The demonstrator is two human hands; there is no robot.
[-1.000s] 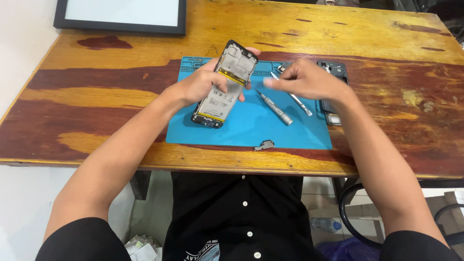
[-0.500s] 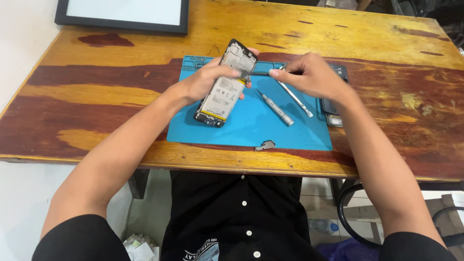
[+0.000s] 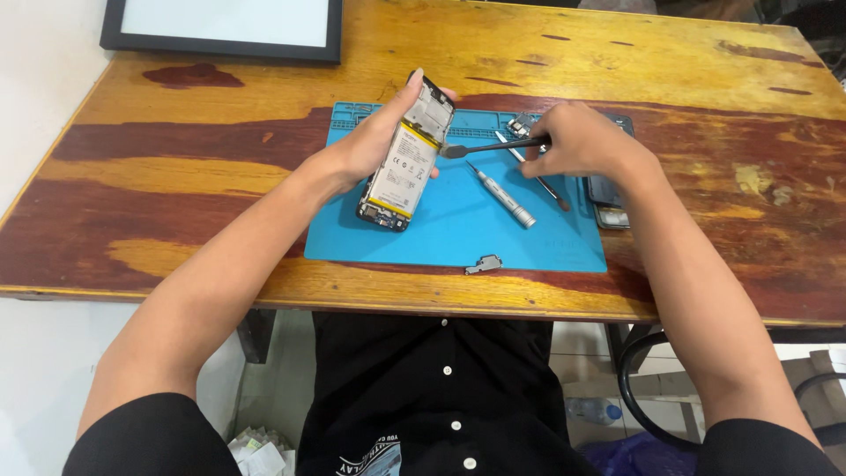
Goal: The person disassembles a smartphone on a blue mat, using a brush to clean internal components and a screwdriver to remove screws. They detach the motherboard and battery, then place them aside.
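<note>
My left hand [image 3: 368, 148] grips an opened phone [image 3: 407, 155] with its back off, tilted up over the blue work mat [image 3: 441, 234]. A white battery and bare frame show inside it. My right hand [image 3: 573, 141] holds a thin black pry tool [image 3: 485, 148] whose flat tip points left, close to the phone's right edge. A silver screwdriver [image 3: 502, 196] lies on the mat just below the tool.
A small metal bracket [image 3: 484, 264] sits at the mat's front edge. A dark phone part [image 3: 606, 189] lies at the mat's right side. A black-framed white board [image 3: 225, 25] rests at the far left of the wooden table [image 3: 176, 167].
My right hand picked up the black pry tool from the mat and brought its tip toward the phone. The left hand kept the phone tilted in much the same spot.
</note>
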